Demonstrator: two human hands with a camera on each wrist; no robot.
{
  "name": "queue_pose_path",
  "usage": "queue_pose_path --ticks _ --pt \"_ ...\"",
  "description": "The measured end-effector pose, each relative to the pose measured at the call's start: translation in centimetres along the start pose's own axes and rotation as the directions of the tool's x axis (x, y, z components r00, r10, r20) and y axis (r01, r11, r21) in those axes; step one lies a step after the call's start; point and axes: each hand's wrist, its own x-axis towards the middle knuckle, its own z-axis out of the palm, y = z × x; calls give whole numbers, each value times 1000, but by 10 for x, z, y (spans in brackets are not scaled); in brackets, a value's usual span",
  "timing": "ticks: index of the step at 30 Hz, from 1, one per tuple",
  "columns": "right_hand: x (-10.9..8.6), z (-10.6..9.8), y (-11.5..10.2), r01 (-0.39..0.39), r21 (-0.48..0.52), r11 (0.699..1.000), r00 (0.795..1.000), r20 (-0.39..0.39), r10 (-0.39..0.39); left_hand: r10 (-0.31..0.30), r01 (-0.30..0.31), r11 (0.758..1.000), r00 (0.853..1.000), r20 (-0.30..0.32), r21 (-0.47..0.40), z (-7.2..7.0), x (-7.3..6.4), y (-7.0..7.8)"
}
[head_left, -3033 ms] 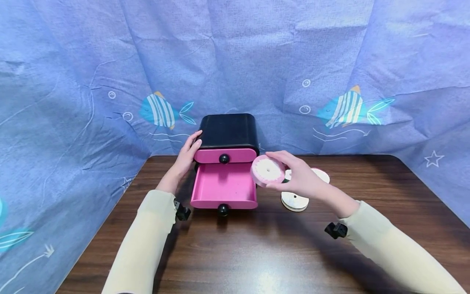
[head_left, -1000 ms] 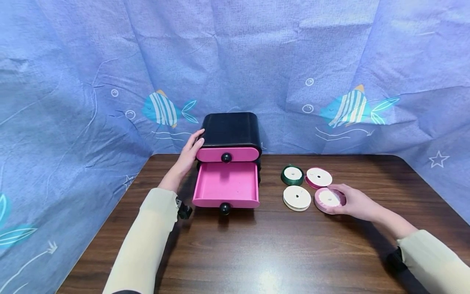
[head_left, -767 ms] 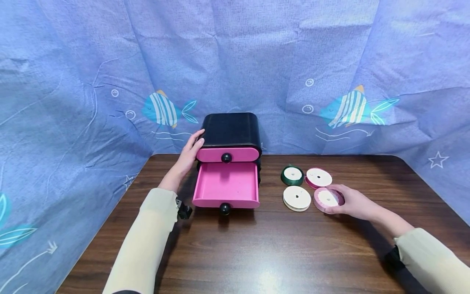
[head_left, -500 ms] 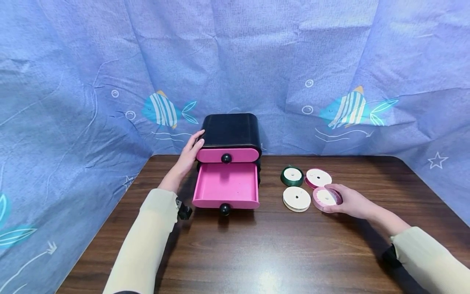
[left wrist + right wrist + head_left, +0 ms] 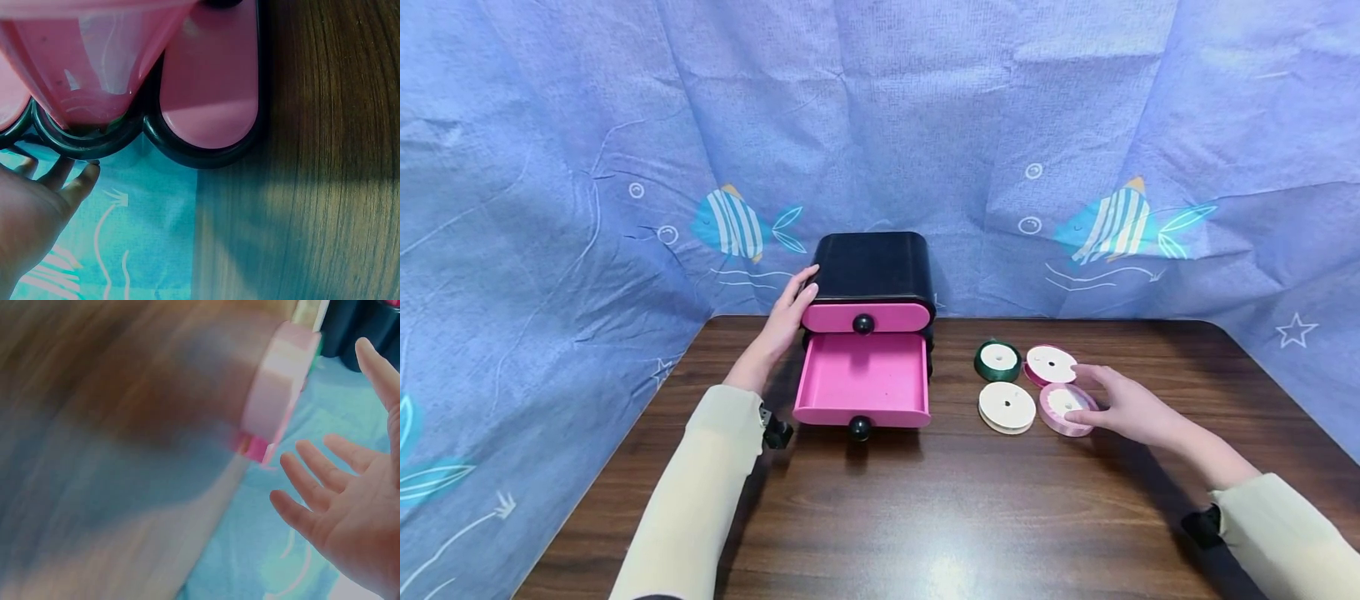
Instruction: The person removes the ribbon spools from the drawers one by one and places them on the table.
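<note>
A pale pink ribbon spool with a white, scalloped-edged face lies flat on the surface, right of its middle and well in from the right edge. The glossy black drawer unit stands upright near the back edge, left of the spool, its pink middle drawer pulled out, the top drawer and bottom drawer closed.

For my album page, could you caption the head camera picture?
Left hand on black cabinet with open pink drawer; right hand beside four ribbon spools.
</note>
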Motion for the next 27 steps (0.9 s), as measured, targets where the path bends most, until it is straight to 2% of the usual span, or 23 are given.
queue_pose_path --ticks 5,10,14,17,21,27 --pt "0 -1 -23 0 66 998 999 -40 2 -4 4 1000 1000 7 -30 0 -1 0" --pt "1 9 -49 22 141 990 998 -57 -14 -3 4 999 1000 11 -40 0 -2 0" --pt "4 19 -67 86 186 979 995 -61 -76 -13 13 999 1000 14 -42 0 -2 0" --pt "5 23 -80 155 168 974 987 -76 -144 -15 16 999 1000 14 -42 1 -2 0" --pt "7 30 -94 185 200 962 983 -44 -180 -14 14 999 1000 15 -32 1 -1 0" --pt "8 42 -108 147 343 928 985 31 -167 -17 17 1000 1000 11 -16 2 0 0"
